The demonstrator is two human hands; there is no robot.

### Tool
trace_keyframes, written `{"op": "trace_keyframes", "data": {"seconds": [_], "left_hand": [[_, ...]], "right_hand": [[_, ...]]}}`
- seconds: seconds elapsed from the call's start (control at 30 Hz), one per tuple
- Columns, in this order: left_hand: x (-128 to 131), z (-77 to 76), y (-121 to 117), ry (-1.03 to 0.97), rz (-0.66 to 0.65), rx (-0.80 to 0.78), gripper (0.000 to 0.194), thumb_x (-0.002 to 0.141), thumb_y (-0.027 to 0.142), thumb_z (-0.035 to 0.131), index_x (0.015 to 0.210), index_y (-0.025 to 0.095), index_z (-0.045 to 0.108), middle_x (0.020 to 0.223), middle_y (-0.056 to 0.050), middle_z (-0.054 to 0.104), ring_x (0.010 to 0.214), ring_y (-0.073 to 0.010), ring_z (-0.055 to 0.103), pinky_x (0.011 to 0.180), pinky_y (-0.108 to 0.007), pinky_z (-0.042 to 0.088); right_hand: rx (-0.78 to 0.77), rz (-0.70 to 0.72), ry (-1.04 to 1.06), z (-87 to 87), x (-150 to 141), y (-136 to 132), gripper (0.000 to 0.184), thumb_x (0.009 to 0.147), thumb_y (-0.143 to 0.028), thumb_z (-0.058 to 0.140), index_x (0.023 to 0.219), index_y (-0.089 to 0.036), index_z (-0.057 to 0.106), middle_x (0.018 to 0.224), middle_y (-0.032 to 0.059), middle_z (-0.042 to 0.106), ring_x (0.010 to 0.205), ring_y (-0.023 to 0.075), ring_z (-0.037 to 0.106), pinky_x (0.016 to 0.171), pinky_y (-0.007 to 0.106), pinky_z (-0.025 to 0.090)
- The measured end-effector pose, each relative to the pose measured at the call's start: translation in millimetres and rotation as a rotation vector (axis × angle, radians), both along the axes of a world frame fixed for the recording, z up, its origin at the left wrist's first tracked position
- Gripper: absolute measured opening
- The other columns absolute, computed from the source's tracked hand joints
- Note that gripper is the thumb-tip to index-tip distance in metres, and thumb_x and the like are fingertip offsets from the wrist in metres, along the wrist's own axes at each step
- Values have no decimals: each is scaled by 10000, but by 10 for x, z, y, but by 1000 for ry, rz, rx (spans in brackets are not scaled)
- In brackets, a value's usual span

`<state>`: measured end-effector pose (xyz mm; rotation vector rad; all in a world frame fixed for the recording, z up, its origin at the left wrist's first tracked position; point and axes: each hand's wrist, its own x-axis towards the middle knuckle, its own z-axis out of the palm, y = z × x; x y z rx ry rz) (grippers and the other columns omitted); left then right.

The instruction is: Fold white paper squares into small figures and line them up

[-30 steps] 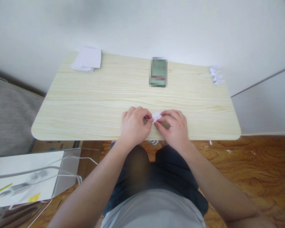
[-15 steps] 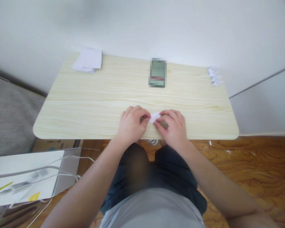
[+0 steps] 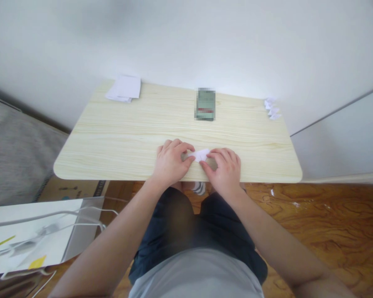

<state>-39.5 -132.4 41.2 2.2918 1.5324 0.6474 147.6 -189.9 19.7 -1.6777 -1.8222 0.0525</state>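
A small piece of folded white paper [image 3: 201,155] lies between my hands just above the desk, near its front edge. My left hand [image 3: 173,162] pinches the paper's left end between thumb and fingertips. On the other side, my right hand [image 3: 225,167] grips the right end and lower edge, with the thumb below and the index finger above. Fine folds are too small to make out.
On the pale wooden desk [image 3: 136,132] are a stack of white paper sheets [image 3: 127,87] at back left, a pixelated green object [image 3: 205,104] at back middle, and several folded white paper pieces [image 3: 272,109] at back right. Left below stands a white box [image 3: 59,236] with cables.
The head view has tilted, so the desk looks lower and smaller. More of the folded paper shows between my hands, and my left fingers are slightly farther apart.
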Motion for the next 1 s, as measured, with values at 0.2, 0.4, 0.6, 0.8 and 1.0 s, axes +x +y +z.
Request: {"op": "trace_keyframes", "data": {"seconds": [0.2,0.4,0.6,0.8,1.0], "left_hand": [[-13,-34,11,-15,-16,25,117,883,330,659,960,290,737,1025,-38,689,1086,-288,558,965,-444,393],[-28,-17,2,-15,-29,30,122,880,314,645,948,280,741,1042,-41,705,1095,-288,571,965,-447,402],[-87,-9,41,-26,-67,-16,177,872,261,597,963,273,749,1071,-43,721,1095,-277,594,981,-436,413],[-17,51,76,18,-71,-36,379,833,226,574,1163,330,731,1150,-43,712,1160,-305,582,994,-491,409],[75,114,78,46,-98,-26,431,831,220,566,1211,346,726,1267,-51,676,1237,-323,540,1033,-516,399]], "right_hand": [[-5,-26,-33,14,1,-14,294,920,-452,703,1129,-245,723,1213,77,713,1202,309,535,1034,471,360],[-12,-7,-81,30,13,-18,276,935,-442,685,1132,-260,751,1249,79,701,1203,314,528,1014,479,366],[-11,-22,-91,26,9,-10,303,926,-463,693,1145,-262,747,1243,83,695,1189,317,530,998,475,380],[-3,-69,-70,23,-23,-10,341,909,-454,706,1175,-241,701,1234,100,689,1189,322,537,1021,467,382],[-16,-113,1,37,-15,98,357,826,-439,778,1099,-218,719,1214,107,697,1198,332,541,1042,485,389]]}}
